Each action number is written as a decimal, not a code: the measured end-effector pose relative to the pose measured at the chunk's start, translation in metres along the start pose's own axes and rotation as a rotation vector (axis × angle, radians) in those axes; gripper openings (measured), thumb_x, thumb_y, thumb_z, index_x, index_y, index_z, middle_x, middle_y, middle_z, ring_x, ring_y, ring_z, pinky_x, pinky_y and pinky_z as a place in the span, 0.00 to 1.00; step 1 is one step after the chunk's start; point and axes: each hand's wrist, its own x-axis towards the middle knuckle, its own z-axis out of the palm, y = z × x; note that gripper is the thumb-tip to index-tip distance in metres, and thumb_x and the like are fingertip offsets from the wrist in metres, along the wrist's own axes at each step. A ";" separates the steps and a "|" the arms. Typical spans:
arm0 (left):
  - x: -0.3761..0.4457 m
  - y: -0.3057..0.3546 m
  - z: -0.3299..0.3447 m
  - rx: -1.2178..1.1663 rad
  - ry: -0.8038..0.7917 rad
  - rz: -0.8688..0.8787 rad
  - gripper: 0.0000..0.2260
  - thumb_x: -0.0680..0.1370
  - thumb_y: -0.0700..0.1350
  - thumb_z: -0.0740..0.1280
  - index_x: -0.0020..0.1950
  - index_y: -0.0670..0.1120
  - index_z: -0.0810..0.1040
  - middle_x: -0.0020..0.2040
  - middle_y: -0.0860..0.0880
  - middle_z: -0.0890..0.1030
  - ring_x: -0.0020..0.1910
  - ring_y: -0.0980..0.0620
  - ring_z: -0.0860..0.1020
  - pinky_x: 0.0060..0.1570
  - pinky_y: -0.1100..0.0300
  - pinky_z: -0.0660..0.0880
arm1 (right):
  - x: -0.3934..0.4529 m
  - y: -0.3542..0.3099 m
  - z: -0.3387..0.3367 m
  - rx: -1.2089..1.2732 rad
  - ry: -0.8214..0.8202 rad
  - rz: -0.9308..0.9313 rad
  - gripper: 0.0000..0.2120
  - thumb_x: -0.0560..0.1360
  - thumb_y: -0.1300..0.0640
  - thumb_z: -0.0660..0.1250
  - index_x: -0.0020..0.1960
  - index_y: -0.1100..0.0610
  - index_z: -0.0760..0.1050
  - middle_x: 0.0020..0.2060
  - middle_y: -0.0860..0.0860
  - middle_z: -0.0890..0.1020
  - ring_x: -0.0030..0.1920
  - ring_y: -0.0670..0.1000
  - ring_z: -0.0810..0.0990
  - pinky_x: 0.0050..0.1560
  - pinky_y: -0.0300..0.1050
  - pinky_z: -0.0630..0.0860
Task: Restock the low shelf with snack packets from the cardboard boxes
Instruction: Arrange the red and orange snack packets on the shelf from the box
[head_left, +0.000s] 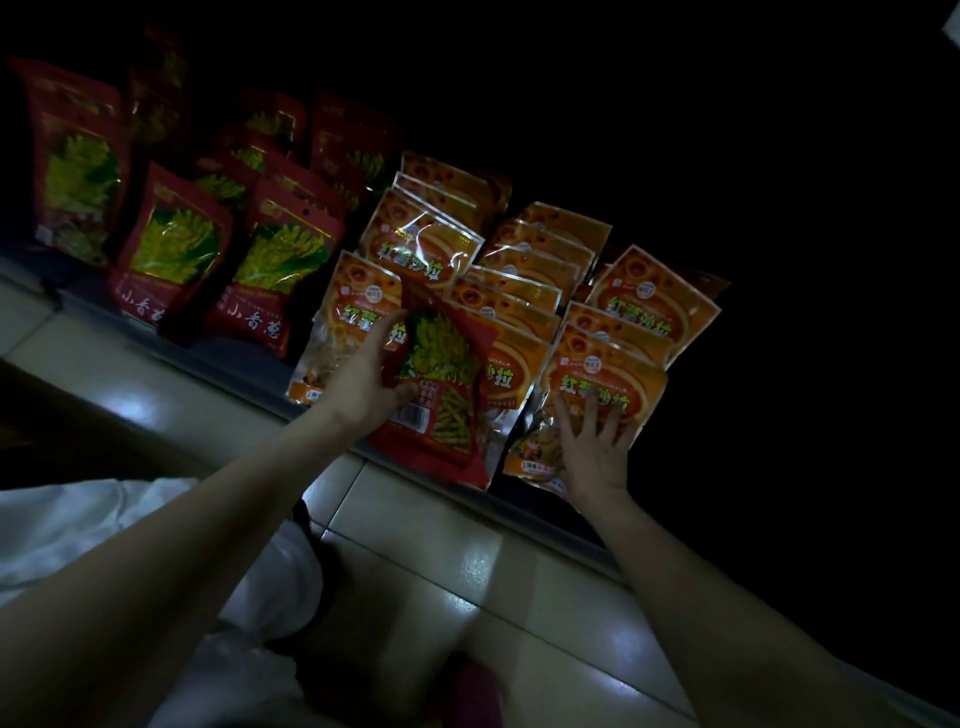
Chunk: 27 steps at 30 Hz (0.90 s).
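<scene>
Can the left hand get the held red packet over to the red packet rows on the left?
Probably yes. The left hand grips the red snack packet in front of the orange packets; nothing visible blocks the leftward path to the red rows.

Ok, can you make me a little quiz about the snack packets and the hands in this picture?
1. True or false: the left hand holds a red packet.
2. The right hand rests its spread fingers on which packet? A) a red one B) an orange packet C) a blue one
3. Fill in: the red packets with green pictures stand to the ____ of the orange ones, as the camera sees them.

Key: 1 true; 2 B; 3 left.
</scene>
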 end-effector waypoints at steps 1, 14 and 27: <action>0.001 0.000 -0.001 -0.001 0.004 -0.006 0.32 0.75 0.31 0.66 0.74 0.52 0.58 0.59 0.48 0.71 0.63 0.53 0.69 0.56 0.56 0.72 | -0.002 -0.001 0.001 -0.002 0.003 -0.009 0.49 0.76 0.54 0.66 0.72 0.49 0.26 0.75 0.63 0.40 0.73 0.70 0.48 0.70 0.68 0.50; -0.002 0.010 -0.014 -0.132 -0.003 -0.113 0.33 0.77 0.31 0.63 0.74 0.55 0.56 0.68 0.40 0.70 0.65 0.42 0.71 0.52 0.48 0.76 | -0.015 -0.002 -0.030 0.280 -0.244 -0.129 0.42 0.72 0.49 0.70 0.76 0.46 0.45 0.75 0.56 0.44 0.74 0.65 0.47 0.70 0.64 0.55; -0.001 0.015 -0.143 -0.425 0.346 -0.212 0.34 0.76 0.26 0.58 0.75 0.55 0.56 0.62 0.43 0.74 0.40 0.50 0.77 0.22 0.62 0.75 | 0.022 -0.129 -0.190 1.333 -0.061 -0.359 0.14 0.81 0.55 0.55 0.65 0.55 0.71 0.68 0.54 0.70 0.60 0.50 0.72 0.55 0.42 0.71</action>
